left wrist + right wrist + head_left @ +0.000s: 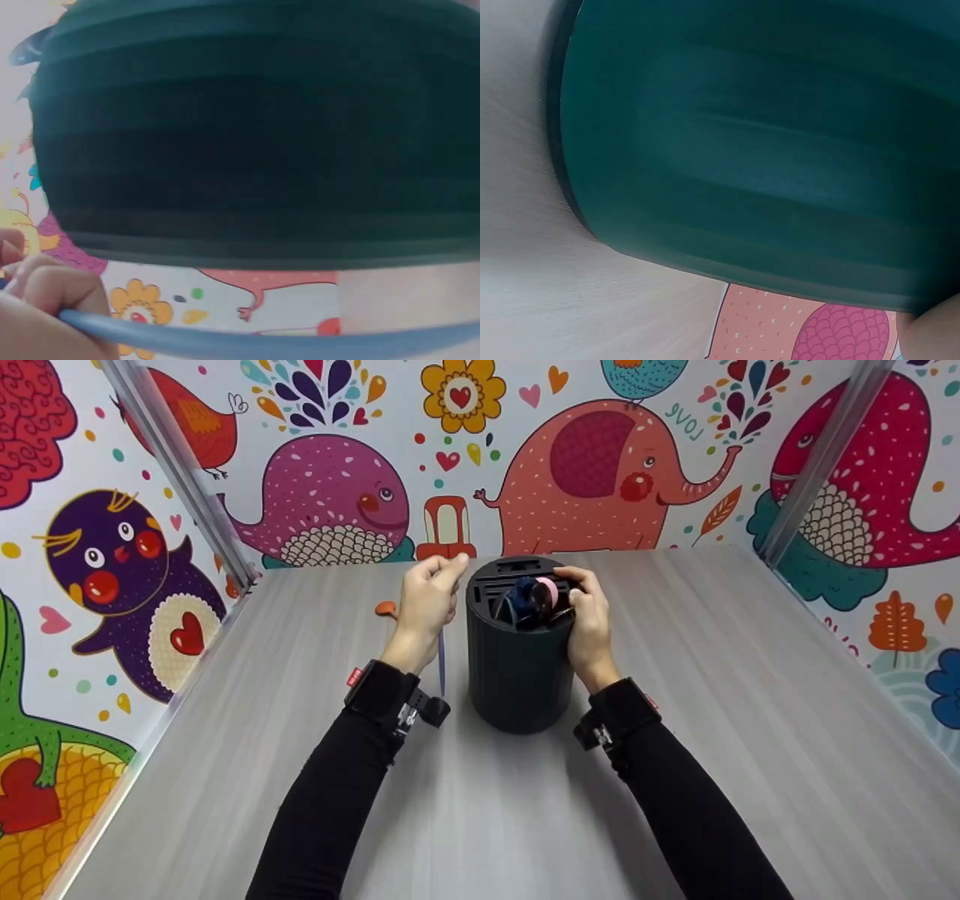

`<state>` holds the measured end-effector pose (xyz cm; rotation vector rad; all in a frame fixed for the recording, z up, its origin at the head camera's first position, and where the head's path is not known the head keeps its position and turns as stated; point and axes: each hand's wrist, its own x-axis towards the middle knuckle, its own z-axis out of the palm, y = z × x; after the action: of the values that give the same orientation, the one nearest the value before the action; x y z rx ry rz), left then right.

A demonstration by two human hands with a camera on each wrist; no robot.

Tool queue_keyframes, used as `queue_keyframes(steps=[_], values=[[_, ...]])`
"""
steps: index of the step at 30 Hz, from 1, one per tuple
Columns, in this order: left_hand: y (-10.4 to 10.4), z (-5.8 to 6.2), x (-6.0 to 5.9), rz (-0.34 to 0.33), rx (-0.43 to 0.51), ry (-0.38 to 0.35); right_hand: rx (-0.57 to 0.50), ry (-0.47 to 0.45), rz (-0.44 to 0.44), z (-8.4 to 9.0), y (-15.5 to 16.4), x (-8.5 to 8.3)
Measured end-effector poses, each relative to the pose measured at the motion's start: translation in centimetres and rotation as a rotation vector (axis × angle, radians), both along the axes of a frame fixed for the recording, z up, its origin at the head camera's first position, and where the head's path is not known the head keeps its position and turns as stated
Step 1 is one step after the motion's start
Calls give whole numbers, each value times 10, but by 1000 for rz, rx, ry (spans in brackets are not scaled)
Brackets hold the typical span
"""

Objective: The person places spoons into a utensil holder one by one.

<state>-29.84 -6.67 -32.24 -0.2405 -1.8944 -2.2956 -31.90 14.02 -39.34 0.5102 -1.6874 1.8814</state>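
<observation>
A dark green cylindrical holder (519, 682) with a slotted black top stands upright on the table. Dark blue, glossy items (525, 600) and a pink round piece (548, 591) stick out of its top. Left of the holder, my left hand (426, 604) pinches a slim blue rod (225, 343), which hangs down from the fingers beside the holder's wall. My right hand (591, 626) grips the holder's right rim, its fingers on the top edge. In the right wrist view only a bit of that hand shows at the lower right corner.
A small orange piece (385, 608) shows just left of the left hand, partly hidden by it. Behind the pale wood-grain table (675, 675) rises a wall (465, 457) printed with cartoon animals. Similar printed panels (135, 585) stand at both sides, joined by metal corner strips.
</observation>
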Motion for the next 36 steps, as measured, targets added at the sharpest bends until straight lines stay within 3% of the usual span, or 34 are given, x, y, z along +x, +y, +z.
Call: queue_keyframes(steps=[5, 14, 19, 28, 36], values=[[4, 15, 5, 18, 35, 79, 8, -12, -10, 1, 0, 1], [13, 44, 14, 67, 80, 305, -12, -18, -4, 2, 0, 2], [17, 57, 18, 87, 93, 389, -2, -15, -2, 2, -1, 3], [27, 73, 21, 74, 188, 465, -8, -16, 6, 2, -1, 2], [34, 89, 21, 94, 245, 490, -17, -13, 9, 1, 0, 0]])
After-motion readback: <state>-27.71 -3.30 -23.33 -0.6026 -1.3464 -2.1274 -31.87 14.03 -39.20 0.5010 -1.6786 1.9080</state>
